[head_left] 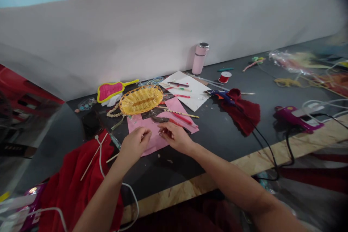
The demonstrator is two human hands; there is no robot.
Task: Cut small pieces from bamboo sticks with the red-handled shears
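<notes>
Behind a dark tabletop (174, 168) with a marbled edge stands a white partition (130, 40), and small craft clutter lies along the surface between them. Both hands are held over a pink sheet (155, 144), the left hand (137, 139) at its left part, the right hand (175, 137) at its right, fingertips facing across a narrow gap. Their fingers curl inward with thumbs near the fingertips; whether either pinches something tiny, I cannot tell. Just beyond the right fingertips, pliers (176, 122) lie on the sheet, dark head to the left, red handles slanting right and slightly nearer the body, so the right hand is the nearer one. A striped stick (187, 114) lies past them, and a wicker basket (141, 100) sits at the sheet's far left edge, crowding that side. Farther right, a blue glue gun (223, 96) rests by a dark red cloth (246, 114). Bright red fabric (78, 163) and a white cable (133, 192) lie around the left forearm, where the cable could snag.
</notes>
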